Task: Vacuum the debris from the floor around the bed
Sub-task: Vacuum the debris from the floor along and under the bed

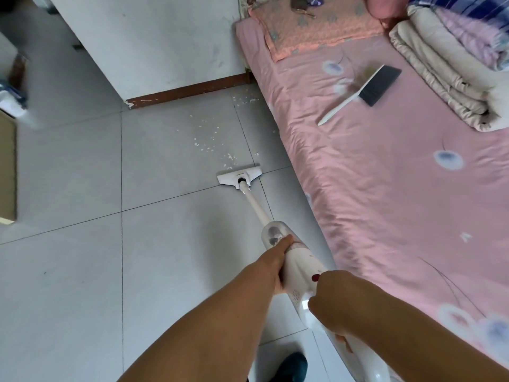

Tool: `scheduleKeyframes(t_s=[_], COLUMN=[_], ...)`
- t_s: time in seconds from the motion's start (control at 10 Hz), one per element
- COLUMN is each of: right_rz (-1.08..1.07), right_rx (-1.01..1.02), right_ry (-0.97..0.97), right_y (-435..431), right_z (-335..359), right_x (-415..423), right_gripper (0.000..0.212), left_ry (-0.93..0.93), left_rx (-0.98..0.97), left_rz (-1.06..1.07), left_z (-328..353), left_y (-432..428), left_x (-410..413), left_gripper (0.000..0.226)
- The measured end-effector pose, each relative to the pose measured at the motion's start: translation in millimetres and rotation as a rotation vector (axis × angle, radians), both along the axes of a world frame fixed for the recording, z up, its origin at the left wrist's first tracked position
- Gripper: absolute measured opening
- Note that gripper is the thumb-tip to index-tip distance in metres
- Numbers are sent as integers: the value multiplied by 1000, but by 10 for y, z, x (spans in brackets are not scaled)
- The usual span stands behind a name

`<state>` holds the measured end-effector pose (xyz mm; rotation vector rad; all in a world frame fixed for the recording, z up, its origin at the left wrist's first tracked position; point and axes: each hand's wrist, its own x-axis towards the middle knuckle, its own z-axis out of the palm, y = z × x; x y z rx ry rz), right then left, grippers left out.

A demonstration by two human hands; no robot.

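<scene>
A white stick vacuum (300, 268) slants down across the grey tiled floor (82, 271). Its flat floor head (239, 177) rests on the tiles beside the bed (399, 188), just short of a trail of small white debris bits (206, 139). More bits lie in the corner by the wall (245, 99). My left hand (275, 260) wraps the vacuum body just below its clear dust cup. My right hand (333, 301) grips the handle higher up, next to a red button.
The bed has a pink sheet, with a white-handled dark brush (366, 88), a pillow (316, 26) and folded quilts (454, 64) on it. A white wall with brown skirting (187, 91) stands ahead. A box (7, 172) sits at the left edge. A dark shoe (292, 366) shows below.
</scene>
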<state>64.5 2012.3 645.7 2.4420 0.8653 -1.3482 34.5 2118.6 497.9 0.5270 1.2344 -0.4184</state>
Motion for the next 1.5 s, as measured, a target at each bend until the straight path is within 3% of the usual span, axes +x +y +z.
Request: scheduleKeyframes(t_s=[0.2, 0.4, 0.7, 0.8, 0.9, 1.0, 1.1, 1.2, 1.5], right_rz=[-42, -80, -162, -178, -142, -156, -202, -161, -197], right_rx=[68, 87, -99, -85, 60, 78, -31, 82, 140], right_ry=[1, 32, 68, 59, 27, 20, 21, 5, -13], right_y=[250, 528, 949, 996, 1019, 1121, 1232, 1277, 1470], right_z=[-17, 30, 85, 66, 87, 82, 50, 45, 1], right_x=[128, 249, 394, 412, 426, 441, 463, 460, 416], right_gripper=[24, 12, 12, 14, 10, 8, 20, 27, 25], left_ry=[18, 30, 33, 30, 27, 22, 25, 12, -13], left_rx=[-1, -18, -16, -15, -15, -11, -5, -2, 0], left_rz=[-6, -4, -26, -53, -71, -88, -99, -123, -160], left_z=[10, 50, 60, 68, 63, 57, 44, 31, 11], left_y=[302, 598, 950, 1041, 1118, 1213, 1313, 1406, 1630], left_x=[138, 259, 416, 445, 465, 494, 520, 533, 516], left_gripper=[56, 57, 57, 56, 54, 54, 53, 51, 47])
